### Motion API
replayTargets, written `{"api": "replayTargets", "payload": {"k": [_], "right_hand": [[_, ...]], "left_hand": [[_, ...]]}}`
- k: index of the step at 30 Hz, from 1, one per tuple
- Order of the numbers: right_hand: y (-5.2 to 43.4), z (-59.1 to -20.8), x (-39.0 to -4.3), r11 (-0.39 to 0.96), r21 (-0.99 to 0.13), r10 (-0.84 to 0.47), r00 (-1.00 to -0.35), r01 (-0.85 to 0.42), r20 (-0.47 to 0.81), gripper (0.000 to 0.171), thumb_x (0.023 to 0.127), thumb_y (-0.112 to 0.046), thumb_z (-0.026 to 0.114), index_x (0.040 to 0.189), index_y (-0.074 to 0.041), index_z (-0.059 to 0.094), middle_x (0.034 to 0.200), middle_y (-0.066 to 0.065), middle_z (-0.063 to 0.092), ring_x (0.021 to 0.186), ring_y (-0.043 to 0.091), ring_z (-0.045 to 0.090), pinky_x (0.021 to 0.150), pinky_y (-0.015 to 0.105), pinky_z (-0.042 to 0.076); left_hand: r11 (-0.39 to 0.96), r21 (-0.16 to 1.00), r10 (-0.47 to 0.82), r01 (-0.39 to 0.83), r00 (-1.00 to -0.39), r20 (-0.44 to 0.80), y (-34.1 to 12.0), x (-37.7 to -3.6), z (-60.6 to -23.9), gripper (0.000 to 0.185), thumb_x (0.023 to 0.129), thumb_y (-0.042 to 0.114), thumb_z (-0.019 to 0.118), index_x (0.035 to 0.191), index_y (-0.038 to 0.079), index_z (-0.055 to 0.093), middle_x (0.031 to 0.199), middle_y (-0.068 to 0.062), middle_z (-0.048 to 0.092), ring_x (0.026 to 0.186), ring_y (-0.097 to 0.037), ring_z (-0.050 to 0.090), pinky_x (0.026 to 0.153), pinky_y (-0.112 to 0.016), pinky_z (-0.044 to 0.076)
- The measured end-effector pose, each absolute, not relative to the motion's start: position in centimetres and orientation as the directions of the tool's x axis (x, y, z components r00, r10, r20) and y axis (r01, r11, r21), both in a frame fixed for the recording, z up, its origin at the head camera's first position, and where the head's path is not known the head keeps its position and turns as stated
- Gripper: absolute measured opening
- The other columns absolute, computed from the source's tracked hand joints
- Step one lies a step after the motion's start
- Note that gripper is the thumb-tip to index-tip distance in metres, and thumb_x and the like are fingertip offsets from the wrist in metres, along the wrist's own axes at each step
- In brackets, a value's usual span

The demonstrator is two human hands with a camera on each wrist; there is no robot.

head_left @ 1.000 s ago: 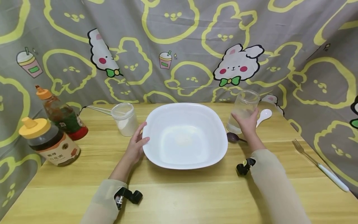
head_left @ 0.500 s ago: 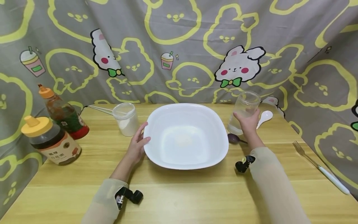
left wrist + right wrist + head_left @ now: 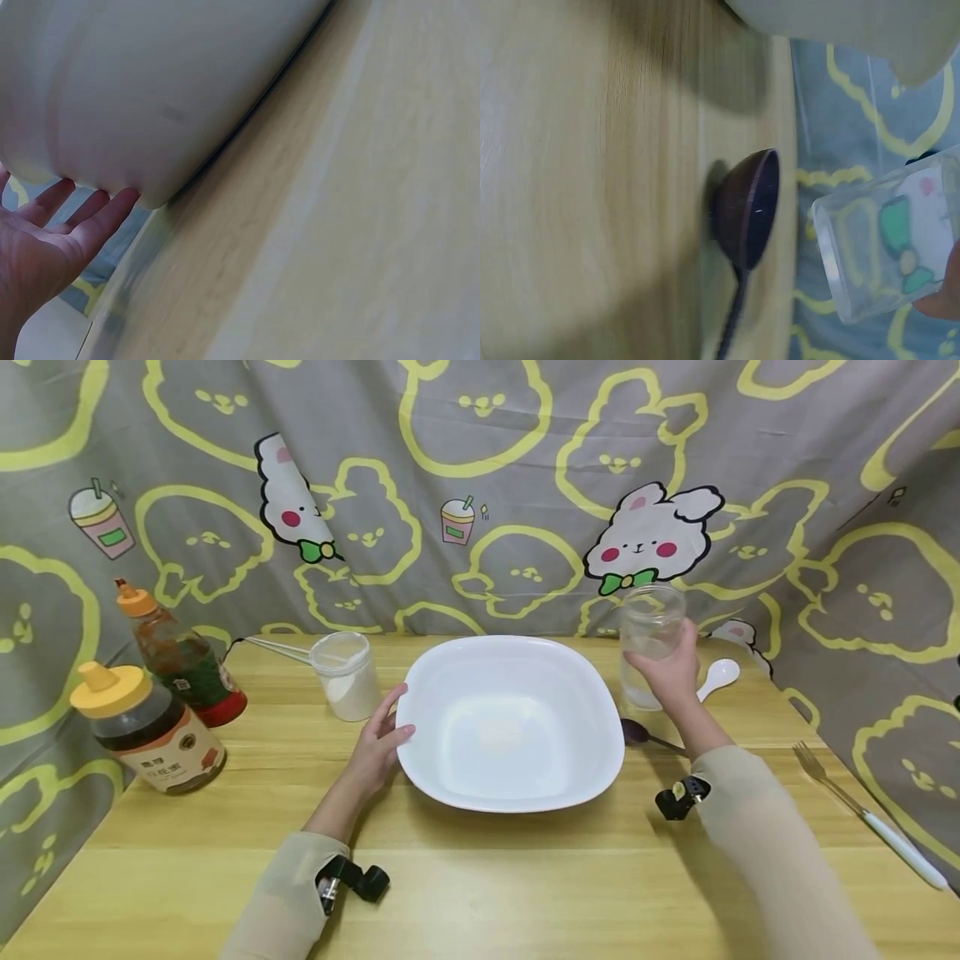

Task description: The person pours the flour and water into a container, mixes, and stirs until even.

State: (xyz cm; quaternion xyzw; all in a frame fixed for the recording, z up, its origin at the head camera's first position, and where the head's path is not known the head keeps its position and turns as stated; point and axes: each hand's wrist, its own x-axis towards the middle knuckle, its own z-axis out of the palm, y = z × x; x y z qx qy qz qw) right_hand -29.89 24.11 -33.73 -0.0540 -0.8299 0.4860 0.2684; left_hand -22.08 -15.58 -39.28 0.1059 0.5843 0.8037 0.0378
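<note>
A large white basin [image 3: 510, 652] stands in the middle of the table. My left hand [image 3: 372, 750] holds its left side, thumb at the rim; in the left wrist view the fingers [image 3: 105, 221] press against the outer wall. To the right of the basin my right hand [image 3: 670, 670] grips a clear jar [image 3: 651, 610] with clear liquid in it. The jar is upright in the head view, and its base [image 3: 831, 262] hangs off the table in the right wrist view. Below it lies a dark purple ladle [image 3: 742, 210], its handle pointing right in the head view.
An uncovered jar of white powder [image 3: 352, 693] stands left of the basin, by white sticks [image 3: 279, 647]. Further left are a honey bottle [image 3: 168, 739] and a red sauce bottle [image 3: 187, 668]. A white spoon [image 3: 722, 673] and a fork [image 3: 832, 785] lie right. A patterned curtain [image 3: 517, 552] hangs behind.
My right hand has raised the clear jar off the table. The left hand stays on the basin's side. The head view has shifted slightly, so everything sits a little further right.
</note>
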Motion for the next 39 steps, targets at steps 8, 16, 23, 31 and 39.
{"api": "replayTargets", "payload": {"k": [8, 16, 23, 31, 39], "right_hand": [[23.2, -32.2, -28.5, 0.635, -0.740, 0.210, -0.872, -0.222, 0.441, 0.078, 0.061, -0.016, 0.074, 0.126, -0.012, 0.031, 0.116, 0.015, 0.046, 0.106, 0.031, 0.040, 0.087, 0.049, 0.033], [22.4, -31.1, -27.2, 0.763, -0.592, 0.096, -0.861, -0.258, 0.499, 0.077, 0.059, -0.015, 0.075, 0.124, -0.007, 0.034, 0.115, 0.017, 0.047, 0.101, 0.035, 0.043, 0.080, 0.053, 0.036], [22.0, -30.1, -26.3, 0.856, -0.426, -0.013, -0.837, -0.292, 0.547, 0.069, 0.057, -0.019, 0.072, 0.116, -0.008, 0.039, 0.098, 0.018, 0.051, 0.085, 0.037, 0.046, 0.059, 0.050, 0.039], [21.8, -29.7, -25.8, 0.903, -0.277, -0.144, -0.840, -0.328, 0.523, 0.077, 0.054, -0.024, 0.075, 0.119, -0.005, 0.040, 0.096, 0.019, 0.052, 0.081, 0.037, 0.046, 0.056, 0.049, 0.039], [21.4, -29.6, -25.6, 0.930, -0.137, -0.237, -0.841, -0.341, 0.486, 0.077, 0.055, -0.026, 0.074, 0.119, -0.004, 0.038, 0.102, 0.021, 0.051, 0.085, 0.039, 0.046, 0.061, 0.050, 0.040]], "left_hand": [[-0.295, 0.953, 0.189, 0.065, -0.974, 0.125, -15.5, -22.2, -39.2, 0.065, 0.079, 0.001, 0.050, 0.136, 0.016, 0.024, 0.129, -0.022, 0.031, 0.105, -0.028, 0.043, 0.075, -0.037, 0.048], [-0.307, 0.950, 0.197, 0.047, -0.974, 0.112, -15.6, -22.1, -39.1, 0.065, 0.079, 0.000, 0.050, 0.137, 0.017, 0.024, 0.129, -0.020, 0.030, 0.103, -0.024, 0.045, 0.076, -0.036, 0.048], [-0.295, 0.955, 0.201, 0.033, -0.975, 0.096, -15.6, -22.0, -38.9, 0.065, 0.079, 0.000, 0.050, 0.136, 0.019, 0.026, 0.130, -0.018, 0.029, 0.112, -0.034, 0.036, 0.079, -0.038, 0.046], [-0.276, 0.961, 0.203, 0.030, -0.975, 0.089, -15.6, -22.0, -38.7, 0.064, 0.079, 0.000, 0.050, 0.136, 0.019, 0.026, 0.131, -0.017, 0.029, 0.108, -0.027, 0.041, 0.078, -0.037, 0.047], [-0.265, 0.964, 0.203, 0.024, -0.976, 0.080, -15.7, -22.2, -39.0, 0.063, 0.081, 0.001, 0.050, 0.136, 0.020, 0.027, 0.132, -0.016, 0.029, 0.110, -0.029, 0.039, 0.077, -0.037, 0.047]]}}
